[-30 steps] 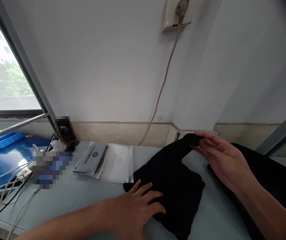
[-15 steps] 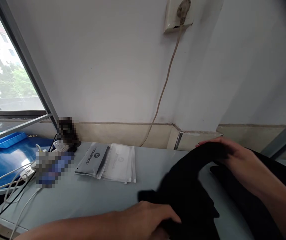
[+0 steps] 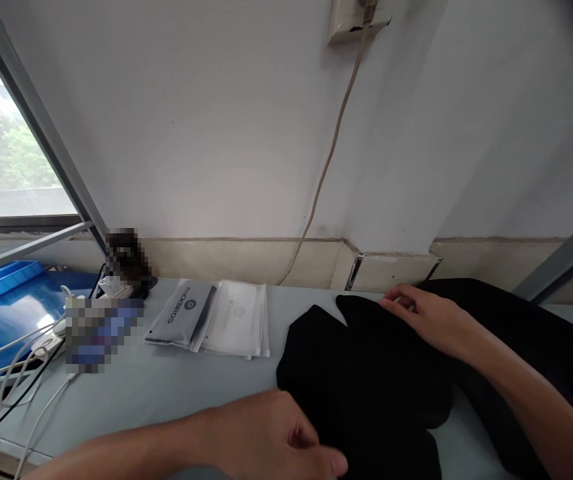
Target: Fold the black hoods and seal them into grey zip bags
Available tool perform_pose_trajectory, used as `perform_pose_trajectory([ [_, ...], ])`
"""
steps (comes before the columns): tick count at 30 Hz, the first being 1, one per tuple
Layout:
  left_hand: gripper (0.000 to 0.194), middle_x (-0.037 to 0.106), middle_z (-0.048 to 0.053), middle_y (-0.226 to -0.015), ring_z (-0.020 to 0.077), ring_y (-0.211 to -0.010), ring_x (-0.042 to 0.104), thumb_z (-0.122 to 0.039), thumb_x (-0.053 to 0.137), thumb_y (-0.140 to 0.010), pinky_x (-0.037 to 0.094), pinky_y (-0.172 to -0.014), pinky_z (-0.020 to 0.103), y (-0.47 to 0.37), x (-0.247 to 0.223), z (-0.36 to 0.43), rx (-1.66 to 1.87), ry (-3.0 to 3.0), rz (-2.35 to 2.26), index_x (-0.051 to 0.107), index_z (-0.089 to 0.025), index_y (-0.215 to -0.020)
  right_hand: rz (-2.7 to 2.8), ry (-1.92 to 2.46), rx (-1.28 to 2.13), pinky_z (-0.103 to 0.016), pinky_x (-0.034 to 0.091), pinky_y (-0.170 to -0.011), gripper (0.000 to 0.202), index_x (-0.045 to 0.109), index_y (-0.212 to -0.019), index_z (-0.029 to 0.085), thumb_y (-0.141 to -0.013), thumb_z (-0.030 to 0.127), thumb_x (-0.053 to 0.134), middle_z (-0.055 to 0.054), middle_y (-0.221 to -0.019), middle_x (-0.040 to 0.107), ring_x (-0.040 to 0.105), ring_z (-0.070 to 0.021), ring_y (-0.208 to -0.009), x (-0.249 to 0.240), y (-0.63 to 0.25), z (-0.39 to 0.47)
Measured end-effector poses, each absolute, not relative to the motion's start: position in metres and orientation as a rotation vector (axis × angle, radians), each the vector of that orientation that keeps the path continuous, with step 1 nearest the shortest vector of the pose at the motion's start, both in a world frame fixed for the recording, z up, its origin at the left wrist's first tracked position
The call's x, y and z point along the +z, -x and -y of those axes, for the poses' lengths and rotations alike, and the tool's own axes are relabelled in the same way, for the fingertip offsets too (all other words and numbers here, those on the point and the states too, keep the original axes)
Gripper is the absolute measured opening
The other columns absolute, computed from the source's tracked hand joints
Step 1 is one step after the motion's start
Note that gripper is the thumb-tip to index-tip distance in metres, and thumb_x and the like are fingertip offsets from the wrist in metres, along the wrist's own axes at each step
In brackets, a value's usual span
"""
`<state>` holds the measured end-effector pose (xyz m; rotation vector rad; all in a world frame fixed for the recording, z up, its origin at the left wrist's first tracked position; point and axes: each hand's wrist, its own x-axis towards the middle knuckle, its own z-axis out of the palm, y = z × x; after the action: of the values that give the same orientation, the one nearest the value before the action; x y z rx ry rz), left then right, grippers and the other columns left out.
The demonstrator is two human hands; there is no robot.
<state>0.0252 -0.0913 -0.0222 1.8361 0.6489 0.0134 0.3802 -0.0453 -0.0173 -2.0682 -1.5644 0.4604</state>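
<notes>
A matte black piece of fabric with lobed edges [image 3: 366, 373] lies spread over the right middle of the grey table. My left hand [image 3: 276, 433] is at its near left edge, with curled fingers and the thumb pressed on the fabric. The left fingertips are partly hidden. At the far edge, my right hand [image 3: 421, 310] pinches the same fabric with its fingertips. More black fabric [image 3: 506, 333] lies in a heap beyond and under my right forearm.
A grey ROCKBROS pouch in a clear bag [image 3: 183, 313] lies beside several clear zip bags [image 3: 236, 320] on the table [image 3: 166, 400]. White cables [image 3: 31, 360] and a blue tray [image 3: 9, 275] are at the left. A cord [image 3: 333, 140] hangs down the wall.
The black fabric was lifted and folded in an arch; now it lies flatter and spread out. My right hand has moved left and slightly down with its edge.
</notes>
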Motion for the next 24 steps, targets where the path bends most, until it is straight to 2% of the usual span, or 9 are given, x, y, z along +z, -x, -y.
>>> perform_pose_trajectory([
  [3,0.033,0.073,0.006,-0.105,0.0206,-0.096,0.067,-0.050,0.058,-0.103,0.054,-0.085,0.032,-0.025,-0.007,0.081,0.314,-2.318,-0.707,0.070,-0.023,-0.117,1.807,2.126,0.728,-0.038,0.049,-0.058,0.048,0.061,-0.074,0.025,-0.091,0.069,0.051,-0.006,-0.063,0.071,0.067,-0.0268,-0.055,-0.019,-0.365,0.057],
  [6,0.044,0.056,0.010,-0.148,0.0318,-0.143,0.045,-0.052,0.064,-0.101,0.034,-0.119,0.047,-0.025,-0.017,0.064,0.416,-2.620,-0.580,0.062,-0.026,-0.136,2.049,2.160,0.624,-0.043,0.055,-0.070,0.054,0.066,-0.083,0.023,-0.090,0.074,0.050,-0.012,-0.083,0.077,0.075,-0.0347,-0.080,-0.025,-0.349,0.065],
  [9,0.043,0.068,0.008,-0.126,0.0279,-0.124,0.060,-0.058,0.069,-0.095,0.038,-0.113,0.044,-0.023,-0.029,0.056,0.317,-2.625,-0.558,0.069,-0.025,-0.122,2.141,2.117,0.418,-0.056,0.056,-0.092,0.069,0.070,-0.124,0.017,-0.087,0.074,0.054,-0.021,-0.123,0.074,0.069,-0.0457,-0.115,-0.031,-0.340,0.066],
  [11,0.036,0.073,0.003,-0.101,0.0214,-0.099,0.069,-0.058,0.071,-0.094,0.045,-0.102,0.038,-0.022,-0.028,0.057,0.232,-2.514,-0.520,0.072,-0.024,-0.107,2.218,2.058,0.483,-0.063,0.046,-0.111,0.086,0.055,-0.152,0.018,-0.084,0.071,0.061,-0.021,-0.153,0.058,0.050,-0.0495,-0.142,-0.032,-0.338,0.065],
  [13,0.034,0.072,-0.001,-0.081,0.0160,-0.079,0.069,-0.055,0.061,-0.102,0.050,-0.088,0.031,-0.022,-0.020,0.057,0.139,-2.357,-0.476,0.072,-0.023,-0.100,2.284,1.992,0.595,-0.063,0.033,-0.123,0.095,0.037,-0.165,0.020,-0.085,0.065,0.064,-0.015,-0.169,0.038,0.026,-0.0455,-0.157,-0.033,-0.339,0.064],
  [15,0.035,0.071,-0.001,-0.076,0.0151,-0.076,0.069,-0.051,0.050,-0.108,0.052,-0.083,0.028,-0.021,-0.013,0.053,0.142,-2.336,-0.526,0.071,-0.022,-0.103,2.290,1.947,0.635,-0.060,0.030,-0.126,0.094,0.028,-0.168,0.019,-0.090,0.062,0.059,-0.011,-0.172,0.029,0.016,-0.0402,-0.160,-0.034,-0.339,0.062],
  [18,0.033,0.073,0.008,-0.118,0.0256,-0.113,0.067,-0.045,0.047,-0.110,0.046,-0.105,0.043,-0.016,-0.020,0.037,0.343,-2.621,-0.841,0.065,-0.022,-0.125,2.239,1.939,0.501,-0.057,0.035,-0.124,0.085,0.032,-0.167,0.018,-0.098,0.065,0.047,-0.010,-0.172,0.030,0.023,-0.0388,-0.159,-0.037,-0.338,0.060],
  [21,0.052,0.040,0.017,-0.164,0.0397,-0.151,0.037,-0.052,0.035,-0.111,0.029,-0.119,0.063,-0.006,-0.040,0.020,0.296,-2.747,-1.159,0.045,-0.023,-0.153,2.265,1.973,0.446,-0.058,0.037,-0.124,0.085,0.036,-0.165,0.017,-0.097,0.068,0.046,-0.011,-0.171,0.031,0.028,-0.0408,-0.156,-0.041,-0.337,0.061],
  [24,0.060,0.024,0.016,-0.172,0.0445,-0.157,0.023,-0.058,0.025,-0.110,0.026,-0.119,0.070,0.000,-0.051,0.018,0.140,-2.712,-1.225,0.038,-0.024,-0.158,2.308,2.005,0.513,-0.059,0.039,-0.121,0.089,0.033,-0.166,0.013,-0.095,0.064,0.053,-0.014,-0.171,0.028,0.028,-0.0415,-0.156,-0.043,-0.338,0.062],
])
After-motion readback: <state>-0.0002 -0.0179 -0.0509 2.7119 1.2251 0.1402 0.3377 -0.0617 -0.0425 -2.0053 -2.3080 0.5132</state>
